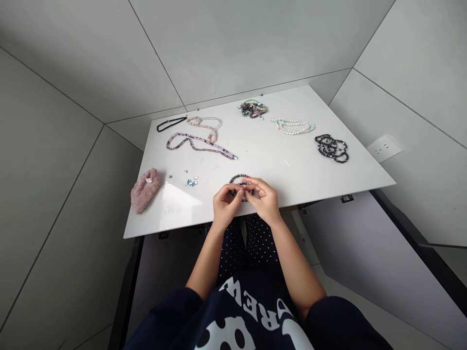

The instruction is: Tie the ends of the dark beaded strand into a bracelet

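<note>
Both hands meet near the front edge of the white table (255,155), over a dark bead strand (239,177) that loops out behind the fingers. My left hand (226,203) has its thumb and forefinger pinched on part of this strand. Across from it, my right hand (263,198) is closed at the fingertips, its thumb and fingers touching the same beads. The fingers cover the lower part of the loop, so its ends cannot be made out.
Purple-grey strand (200,138), black strand (171,123), and pink-clear strand (210,120) lie back left. Mixed pile (252,109), pastel strand (295,127), and dark bracelets (332,148) lie toward the right. Blue scraps (191,182) and fuzzy pink item (146,190) are at left.
</note>
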{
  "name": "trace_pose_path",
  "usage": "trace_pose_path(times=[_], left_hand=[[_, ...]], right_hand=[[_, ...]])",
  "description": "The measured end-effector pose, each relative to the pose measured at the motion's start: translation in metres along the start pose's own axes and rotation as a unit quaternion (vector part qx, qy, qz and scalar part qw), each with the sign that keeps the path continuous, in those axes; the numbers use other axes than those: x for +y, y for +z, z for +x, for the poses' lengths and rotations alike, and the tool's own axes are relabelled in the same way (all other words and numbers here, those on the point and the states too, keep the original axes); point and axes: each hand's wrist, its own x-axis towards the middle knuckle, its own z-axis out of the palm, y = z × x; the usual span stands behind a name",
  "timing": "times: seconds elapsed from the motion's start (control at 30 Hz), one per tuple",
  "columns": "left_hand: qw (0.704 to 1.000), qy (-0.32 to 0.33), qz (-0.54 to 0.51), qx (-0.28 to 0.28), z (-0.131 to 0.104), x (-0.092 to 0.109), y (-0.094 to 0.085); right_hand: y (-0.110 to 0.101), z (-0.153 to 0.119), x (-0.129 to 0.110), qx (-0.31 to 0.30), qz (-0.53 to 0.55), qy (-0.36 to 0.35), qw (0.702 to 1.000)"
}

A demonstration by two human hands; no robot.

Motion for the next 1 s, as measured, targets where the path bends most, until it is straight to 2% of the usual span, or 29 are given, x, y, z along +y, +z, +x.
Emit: trace_pose_path(times=[0.1,0.27,0.43,0.7,0.83,1.0], left_hand=[[1.0,-0.003,-0.003,0.014,0.0,0.0,0.0],[0.998,-0.019,-0.045,0.025,0.001,0.0,0.0],[0.998,-0.019,-0.054,0.018,0.001,-0.001,-0.001],[0.996,-0.048,-0.078,0.001,0.0,0.003,-0.001],[0.993,-0.057,-0.107,-0.005,0.001,0.002,-0.002],[0.992,-0.038,-0.122,-0.019,0.002,-0.001,-0.005]], right_hand=[[0.0,0.001,0.0,0.017,0.003,-0.002,1.0],[0.001,0.004,0.003,0.048,-0.06,-0.049,0.996],[0.002,0.004,0.004,0.052,-0.032,-0.05,0.997],[0.001,0.005,-0.002,0.039,-0.023,-0.033,0.998],[-0.002,0.007,-0.005,0.014,0.025,-0.018,0.999],[-0.006,0.009,-0.008,-0.008,0.081,0.011,0.997]])
